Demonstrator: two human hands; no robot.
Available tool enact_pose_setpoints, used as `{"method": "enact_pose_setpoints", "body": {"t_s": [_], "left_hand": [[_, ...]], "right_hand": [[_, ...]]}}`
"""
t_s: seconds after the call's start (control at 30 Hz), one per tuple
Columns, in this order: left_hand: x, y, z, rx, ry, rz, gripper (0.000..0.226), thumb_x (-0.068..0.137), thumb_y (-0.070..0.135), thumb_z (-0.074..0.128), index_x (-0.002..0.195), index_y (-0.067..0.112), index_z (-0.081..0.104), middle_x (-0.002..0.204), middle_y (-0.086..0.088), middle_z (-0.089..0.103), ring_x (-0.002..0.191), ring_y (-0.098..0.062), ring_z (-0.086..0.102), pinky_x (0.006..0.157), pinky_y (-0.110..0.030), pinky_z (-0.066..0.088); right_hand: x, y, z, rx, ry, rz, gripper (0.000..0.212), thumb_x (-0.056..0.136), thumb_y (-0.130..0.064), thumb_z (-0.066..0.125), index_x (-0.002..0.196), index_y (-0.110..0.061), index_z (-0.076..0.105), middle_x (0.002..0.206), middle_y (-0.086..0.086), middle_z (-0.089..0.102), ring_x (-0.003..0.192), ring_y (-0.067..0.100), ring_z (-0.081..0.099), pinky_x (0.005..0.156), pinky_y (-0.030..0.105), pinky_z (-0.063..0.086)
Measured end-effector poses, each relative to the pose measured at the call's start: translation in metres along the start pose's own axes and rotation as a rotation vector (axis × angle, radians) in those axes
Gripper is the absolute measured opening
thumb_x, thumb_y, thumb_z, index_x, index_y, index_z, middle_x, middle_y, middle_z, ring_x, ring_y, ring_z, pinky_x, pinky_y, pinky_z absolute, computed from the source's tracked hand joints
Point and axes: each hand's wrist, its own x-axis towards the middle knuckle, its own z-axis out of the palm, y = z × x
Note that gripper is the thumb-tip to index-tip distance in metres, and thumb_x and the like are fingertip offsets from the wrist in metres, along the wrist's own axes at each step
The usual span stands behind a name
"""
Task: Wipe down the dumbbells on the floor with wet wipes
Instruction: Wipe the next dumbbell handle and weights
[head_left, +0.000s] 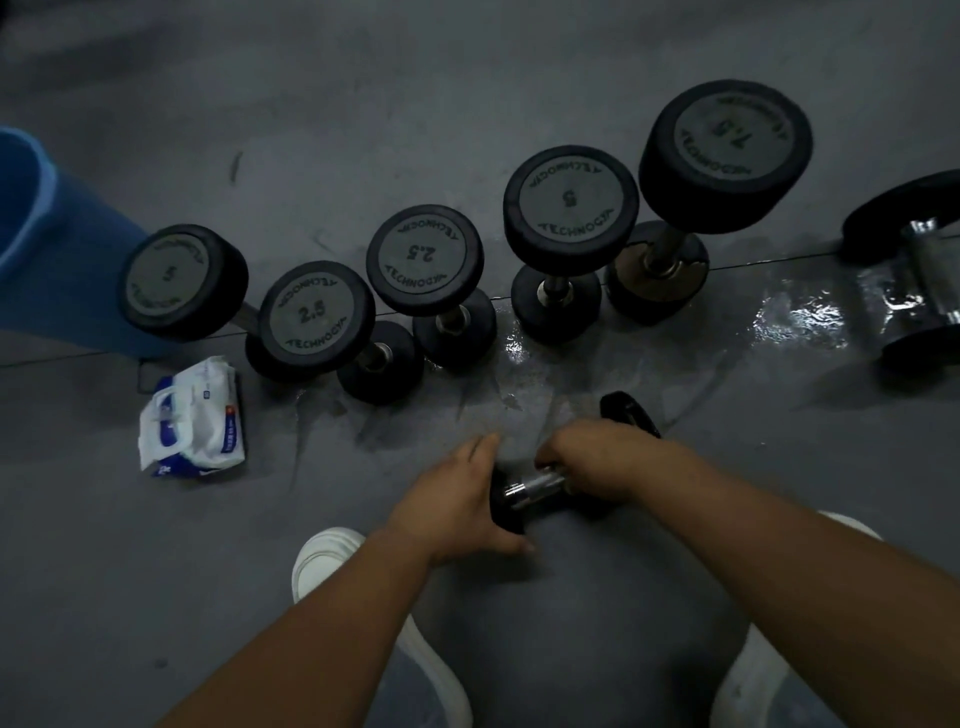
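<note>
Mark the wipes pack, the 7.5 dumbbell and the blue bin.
Wipes pack (192, 415): head view, middle of white wrapper.
7.5 dumbbell (727, 137): head view, top face.
Blue bin (62, 270): head view, outer wall.

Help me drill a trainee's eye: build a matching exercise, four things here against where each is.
Things
1. wipes pack
2. bin
3. 7.5 dumbbell
4. small dumbbell

Places
a. upright, right of the 5 dumbbell
b. gripped by left hand and right hand
c. far left edge
d. lying near the bin's base

Pairs: 1-d, 2-c, 3-a, 4-b
</note>
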Motion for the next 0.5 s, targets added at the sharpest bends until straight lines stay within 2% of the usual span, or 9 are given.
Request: {"method": "enact_pose_setpoints", "body": {"t_s": [0.07,0.13,0.2,0.27,0.3,0.37,0.43,0.5], "left_hand": [[0.000,-0.003,-0.003,-0.085,-0.059,-0.014,0.125,0.054,0.061,0.087,0.153,0.022,0.022,0.151,-0.002,0.037,0.133,-0.019,0.042,0.108,-0.026,0.035],[-0.003,-0.008,-0.007,-0.244,0.006,-0.080,0.119,0.054,0.055,0.090,0.151,0.023,0.030,0.149,-0.002,0.043,0.132,-0.017,0.044,0.109,-0.026,0.036],[-0.004,-0.015,-0.012,-0.320,0.171,-0.110,0.101,0.064,0.050,0.087,0.147,0.020,0.038,0.147,-0.003,0.046,0.133,-0.017,0.044,0.107,-0.022,0.032],[-0.003,-0.014,-0.016,-0.209,0.224,-0.055,0.090,0.077,0.049,0.077,0.149,0.016,0.035,0.154,-0.005,0.037,0.141,-0.019,0.036,0.108,-0.019,0.026],[-0.001,-0.012,-0.015,-0.138,0.194,-0.029,0.099,0.077,0.052,0.076,0.153,0.014,0.025,0.161,-0.006,0.024,0.146,-0.020,0.027,0.113,-0.021,0.021],[0.001,-0.006,-0.010,-0.045,0.149,-0.052,0.122,0.069,0.055,0.080,0.157,0.013,0.005,0.165,-0.005,0.001,0.150,-0.020,0.012,0.120,-0.029,0.013],[0.001,-0.002,-0.003,0.025,0.181,-0.076,0.127,0.067,0.051,0.080,0.156,0.012,-0.001,0.164,-0.006,-0.001,0.150,-0.022,0.010,0.120,-0.030,0.009],[-0.001,0.001,0.003,0.048,0.229,-0.076,0.127,0.064,0.052,0.082,0.156,0.013,0.003,0.163,-0.004,0.003,0.148,-0.023,0.014,0.120,-0.031,0.011]], "right_hand": [[-0.006,0.000,0.012,0.003,0.029,-0.009,0.018,0.082,-0.018,0.058,0.098,-0.027,0.064,0.103,0.004,0.065,0.095,0.025,0.062,0.073,0.029,0.046],[-0.003,0.000,0.019,0.021,0.161,0.011,0.016,0.084,-0.021,0.056,0.097,-0.027,0.064,0.100,0.003,0.066,0.093,0.025,0.062,0.073,0.030,0.046],[0.000,0.001,0.025,0.057,0.388,0.091,0.017,0.082,-0.018,0.055,0.096,-0.025,0.064,0.097,0.001,0.067,0.092,0.024,0.062,0.077,0.031,0.046],[0.003,-0.010,0.044,0.087,0.637,0.226,0.022,0.078,-0.012,0.056,0.094,-0.025,0.064,0.098,-0.001,0.067,0.097,0.021,0.061,0.083,0.030,0.044],[0.005,-0.022,0.056,0.077,0.702,0.272,0.028,0.075,-0.012,0.057,0.099,-0.024,0.065,0.105,-0.001,0.067,0.104,0.019,0.061,0.088,0.032,0.043],[0.009,-0.046,0.073,0.021,0.734,0.153,0.038,0.074,-0.018,0.054,0.110,-0.019,0.067,0.119,0.002,0.065,0.116,0.018,0.058,0.097,0.037,0.038],[0.009,-0.045,0.072,-0.050,0.732,0.030,0.046,0.076,-0.021,0.038,0.111,-0.016,0.068,0.120,0.003,0.065,0.117,0.017,0.059,0.101,0.037,0.036],[0.010,-0.026,0.061,-0.029,0.708,0.129,0.052,0.080,-0.020,0.028,0.117,-0.015,0.064,0.126,0.004,0.062,0.124,0.020,0.054,0.101,0.039,0.040]]}}
